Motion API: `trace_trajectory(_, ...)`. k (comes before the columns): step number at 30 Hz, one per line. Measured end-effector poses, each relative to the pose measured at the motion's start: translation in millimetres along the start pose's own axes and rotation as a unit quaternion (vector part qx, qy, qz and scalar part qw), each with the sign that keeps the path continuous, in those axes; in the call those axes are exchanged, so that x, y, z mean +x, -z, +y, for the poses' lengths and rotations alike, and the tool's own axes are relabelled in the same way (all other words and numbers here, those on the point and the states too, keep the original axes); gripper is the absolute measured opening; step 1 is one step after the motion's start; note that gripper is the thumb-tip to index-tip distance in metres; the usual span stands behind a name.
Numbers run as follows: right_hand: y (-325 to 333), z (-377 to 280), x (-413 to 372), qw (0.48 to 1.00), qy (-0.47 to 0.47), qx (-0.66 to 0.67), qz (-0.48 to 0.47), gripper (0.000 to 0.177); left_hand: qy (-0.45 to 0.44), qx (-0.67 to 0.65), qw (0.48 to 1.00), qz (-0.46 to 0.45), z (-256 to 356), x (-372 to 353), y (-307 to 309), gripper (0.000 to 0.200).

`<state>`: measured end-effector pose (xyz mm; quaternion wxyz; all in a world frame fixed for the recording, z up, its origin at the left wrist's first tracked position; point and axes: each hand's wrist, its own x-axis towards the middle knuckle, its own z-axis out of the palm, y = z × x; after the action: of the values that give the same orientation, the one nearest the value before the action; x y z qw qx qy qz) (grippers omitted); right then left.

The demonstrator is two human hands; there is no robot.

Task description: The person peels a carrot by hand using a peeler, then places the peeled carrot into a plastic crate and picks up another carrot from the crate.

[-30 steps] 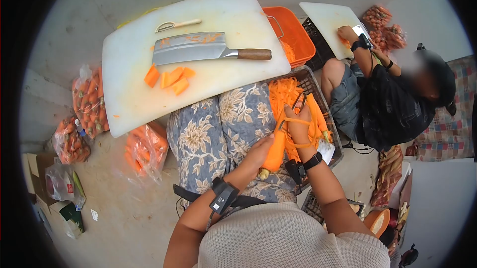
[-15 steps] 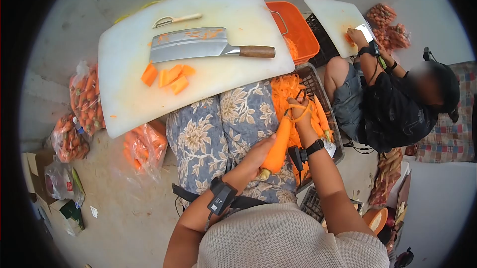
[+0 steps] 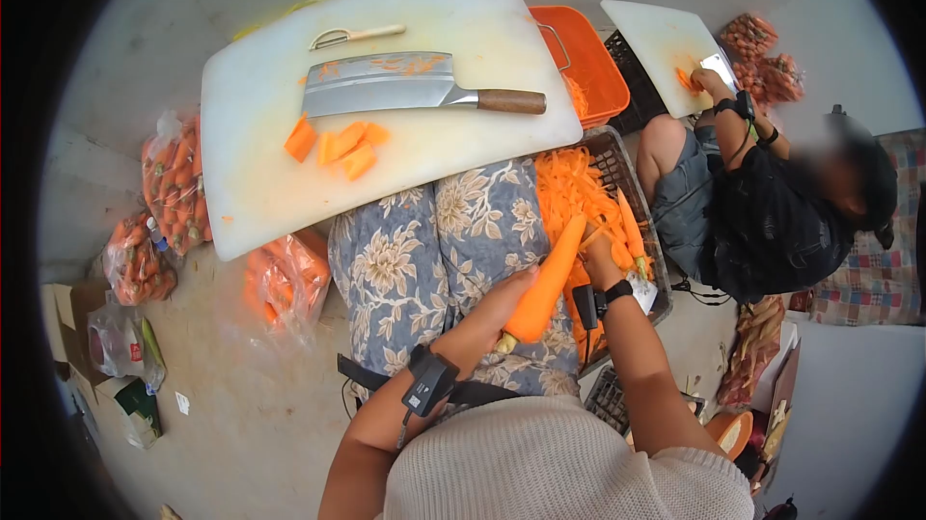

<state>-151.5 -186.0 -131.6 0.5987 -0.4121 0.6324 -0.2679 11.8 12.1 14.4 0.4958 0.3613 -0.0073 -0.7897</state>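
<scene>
Concrete floor (image 3: 241, 404) underfoot: the left hand (image 3: 502, 308) grasps a carrot (image 3: 545, 281) by its stem end over a floral lap, the right hand (image 3: 600, 258), grip hidden, has drawn back from the tip, one peeling stroke seemingly done; beyond, a crate (image 3: 617, 146) of peelings, then a cleaver (image 3: 386, 86) on a cutting board (image 3: 251, 192).
</scene>
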Motion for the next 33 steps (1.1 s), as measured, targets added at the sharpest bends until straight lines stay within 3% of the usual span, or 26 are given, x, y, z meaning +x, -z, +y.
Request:
trace_trajectory(2, 3.8, -4.7, -36.8, 0.987, -0.126, 0.094, -0.021, 0.013, 0.011, -0.032, 0.999, -0.018, -0.5, 2.9, 6.8, 0.046)
trace_trajectory(5, 0.0, -17.9, -78.0, 0.995, -0.075, 0.059, 0.027, 0.011, 0.017, -0.066, 0.997, -0.048, -3.3, 5.5, 8.2, 0.047)
trace_trajectory(7, 2.6, -37.0, -101.1, 0.994, -0.084, 0.070, 0.000, 0.014, 0.013, -0.066, 0.996, -0.057, -5.1, 6.0, 7.3, 0.047)
trace_trajectory(9, -8.0, -59.7, -130.4, 0.990, 0.027, 0.134, 0.022, 0.025, 0.000, -0.067, 0.997, -0.049, -6.8, 6.9, 5.5, 0.048)
trace_trajectory(10, -9.5, -64.6, -138.2, 0.990, 0.029, 0.137, 0.024, 0.025, 0.001, -0.063, 0.997, -0.051, -7.2, 7.1, 4.2, 0.048)
trace_trajectory(12, -13.5, -72.5, -153.3, 0.984, 0.152, 0.090, -0.021, 0.038, 0.004, -0.080, 0.996, -0.033, -7.2, 6.5, 1.9, 0.047)
trace_trajectory(13, -19.5, -82.7, -167.0, 0.984, 0.154, 0.092, -0.023, 0.038, 0.001, -0.078, 0.996, -0.033, -6.9, 5.4, -0.8, 0.047)
trace_trajectory(15, -34.3, -99.8, -195.9, 0.958, 0.282, -0.047, -0.034, 0.044, -0.014, -0.073, 0.997, 0.034, -6.7, 2.2, -7.5, 0.046)
trace_trajectory(16, -42.1, -98.9, -203.8, 0.955, 0.292, -0.037, -0.025, 0.034, -0.017, -0.072, 0.997, 0.034, -9.6, 3.9, -6.0, 0.046)
trace_trajectory(19, -53.1, -84.3, -203.0, 0.939, 0.334, -0.028, -0.074, 0.038, -0.042, -0.107, 0.993, 0.023, -17.5, 10.7, -1.9, 0.042)
trace_trajectory(20, -53.8, -70.0, -194.0, 0.918, 0.380, -0.105, -0.033, 0.041, -0.055, -0.102, 0.993, 0.026, -17.5, 11.6, -3.9, 0.041)
trace_trajectory(23, -59.4, -77.1, -201.9, 0.898, 0.398, -0.190, -0.006, 0.044, -0.084, -0.093, 0.992, 0.027, -21.8, 18.0, -1.4, 0.038)
trace_trajectory(27, -55.1, -65.9, -181.9, 0.907, 0.375, -0.193, -0.004, 0.043, -0.103, -0.028, 0.993, 0.045, -18.0, 13.4, -5.8, 0.036)
trace_trajectory(33, -62.8, -71.4, -169.1, 0.865, 0.444, -0.226, 0.057, 0.032, -0.107, 0.013, 0.993, 0.048, -18.2, 20.6, 0.8, 0.033)
